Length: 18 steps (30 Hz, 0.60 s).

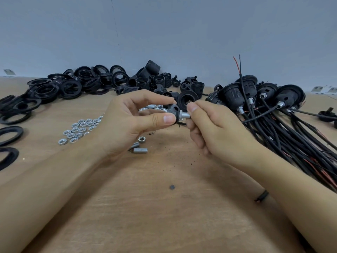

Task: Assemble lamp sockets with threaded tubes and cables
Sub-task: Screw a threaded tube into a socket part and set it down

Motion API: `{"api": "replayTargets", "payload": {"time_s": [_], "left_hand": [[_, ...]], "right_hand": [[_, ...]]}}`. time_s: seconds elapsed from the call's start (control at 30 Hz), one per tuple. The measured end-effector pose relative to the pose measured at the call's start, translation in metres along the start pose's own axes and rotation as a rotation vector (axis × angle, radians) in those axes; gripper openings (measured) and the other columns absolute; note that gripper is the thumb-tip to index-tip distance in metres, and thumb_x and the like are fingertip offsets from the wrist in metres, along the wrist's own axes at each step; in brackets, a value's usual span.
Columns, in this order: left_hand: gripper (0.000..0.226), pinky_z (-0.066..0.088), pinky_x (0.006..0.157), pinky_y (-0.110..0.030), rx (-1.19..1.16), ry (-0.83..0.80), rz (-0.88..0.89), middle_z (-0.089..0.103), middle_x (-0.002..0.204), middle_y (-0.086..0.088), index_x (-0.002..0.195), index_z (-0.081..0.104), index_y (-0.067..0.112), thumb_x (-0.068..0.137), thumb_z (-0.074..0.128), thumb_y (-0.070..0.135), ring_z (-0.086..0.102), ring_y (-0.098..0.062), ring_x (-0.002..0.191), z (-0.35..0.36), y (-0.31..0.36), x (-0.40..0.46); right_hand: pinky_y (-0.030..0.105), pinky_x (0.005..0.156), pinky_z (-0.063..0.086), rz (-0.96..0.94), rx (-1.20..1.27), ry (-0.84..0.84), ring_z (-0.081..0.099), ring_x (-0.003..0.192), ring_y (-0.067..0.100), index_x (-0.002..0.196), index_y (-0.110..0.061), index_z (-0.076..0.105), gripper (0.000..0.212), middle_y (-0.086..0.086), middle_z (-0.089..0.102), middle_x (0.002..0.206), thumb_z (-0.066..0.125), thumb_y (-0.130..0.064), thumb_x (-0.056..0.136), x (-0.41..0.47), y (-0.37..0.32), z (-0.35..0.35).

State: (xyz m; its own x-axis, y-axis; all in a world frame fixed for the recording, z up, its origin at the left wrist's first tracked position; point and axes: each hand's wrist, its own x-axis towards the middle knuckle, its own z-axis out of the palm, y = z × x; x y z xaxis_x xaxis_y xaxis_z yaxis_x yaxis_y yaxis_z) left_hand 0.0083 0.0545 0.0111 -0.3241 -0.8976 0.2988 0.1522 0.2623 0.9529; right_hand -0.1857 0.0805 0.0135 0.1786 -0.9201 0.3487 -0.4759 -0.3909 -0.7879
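My left hand (135, 121) grips a small black socket cap (172, 111) between thumb and fingers, held above the table. A silver threaded tube (185, 115) with a nut on it sticks out of the cap to the right. My right hand (209, 128) pinches the tube's free end with thumb and fingertips. A short black cable end shows just under the cap. Two loose threaded tubes (139, 149) and a nut (141, 139) lie on the table below my hands.
Hex nuts (80, 129) lie scattered at the left. Black rings (69, 88) and socket bodies (155, 79) are heaped along the back. Finished sockets with black cables (284, 136) pile up at the right. The wooden table (164, 207) runs to a grey wall.
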Motion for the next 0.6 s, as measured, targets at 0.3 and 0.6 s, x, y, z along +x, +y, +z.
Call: {"api": "replayTargets", "payload": {"time_s": [0.3,0.6], "left_hand": [[0.036,0.057,0.09,-0.049,0.071,-0.007,0.013,0.074,0.104,-0.014,0.093,0.079,0.023,0.059,0.089,0.02,0.072,-0.028,0.097,0.0007,-0.0005,-0.0013],[0.035,0.059,0.084,-0.039,0.066,-0.009,0.034,0.075,0.102,-0.015,0.092,0.079,0.025,0.059,0.09,0.022,0.072,-0.025,0.093,-0.0002,-0.001,-0.0002]], "right_hand": [[0.028,0.044,0.04,0.011,-0.032,-0.013,0.043,0.037,0.01,0.07,-0.006,0.048,0.045,0.001,0.047,0.044,0.036,-0.032,0.105,0.0003,-0.0005,0.0023],[0.024,0.041,0.039,0.051,-0.02,-0.029,0.047,0.039,0.013,0.073,-0.006,0.045,0.044,-0.001,0.047,0.046,0.035,-0.035,0.105,0.0005,-0.0019,0.0002]]}}
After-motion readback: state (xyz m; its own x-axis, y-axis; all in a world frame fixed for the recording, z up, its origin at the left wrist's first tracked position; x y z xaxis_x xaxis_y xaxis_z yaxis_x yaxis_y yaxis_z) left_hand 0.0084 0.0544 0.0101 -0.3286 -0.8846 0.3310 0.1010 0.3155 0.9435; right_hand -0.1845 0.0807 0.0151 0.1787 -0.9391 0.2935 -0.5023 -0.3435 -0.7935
